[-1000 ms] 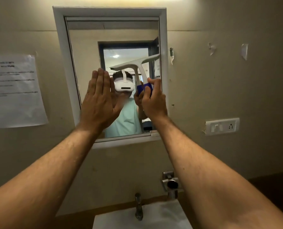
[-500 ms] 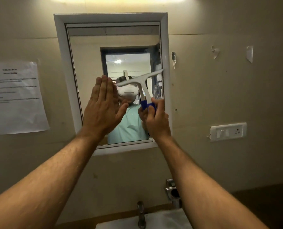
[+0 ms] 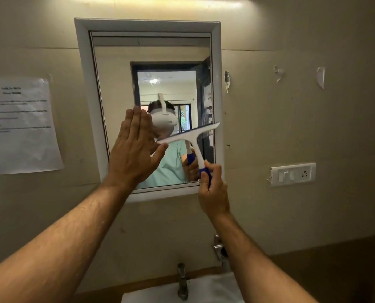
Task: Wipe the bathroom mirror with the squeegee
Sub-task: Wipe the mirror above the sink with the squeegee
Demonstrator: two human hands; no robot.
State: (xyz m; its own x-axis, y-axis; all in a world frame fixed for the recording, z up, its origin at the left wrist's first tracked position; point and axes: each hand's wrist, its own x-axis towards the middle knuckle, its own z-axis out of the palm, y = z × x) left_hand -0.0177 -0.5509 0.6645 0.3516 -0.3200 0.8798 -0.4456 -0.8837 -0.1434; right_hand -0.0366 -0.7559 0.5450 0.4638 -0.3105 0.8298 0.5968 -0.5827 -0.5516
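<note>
Squeegee (image 3: 187, 136) dropped lower on mirror (image 3: 151, 84) since before, blade tilted at 4 o'clock of glass. Right hand (image 3: 214, 189) wraps blue handle, mostly hiding it. Left hand (image 3: 136, 152) flat, fingers straight. Notice (image 3: 20, 125) text unreadable; sink (image 3: 215, 289) cut off at 6. Beige wall.

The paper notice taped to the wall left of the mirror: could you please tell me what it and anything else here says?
Paper notice: a heading and several printed lines, all too blurred to read.
Switch plate: no lettering visible.
Squeegee: no brand or label visible.
</note>
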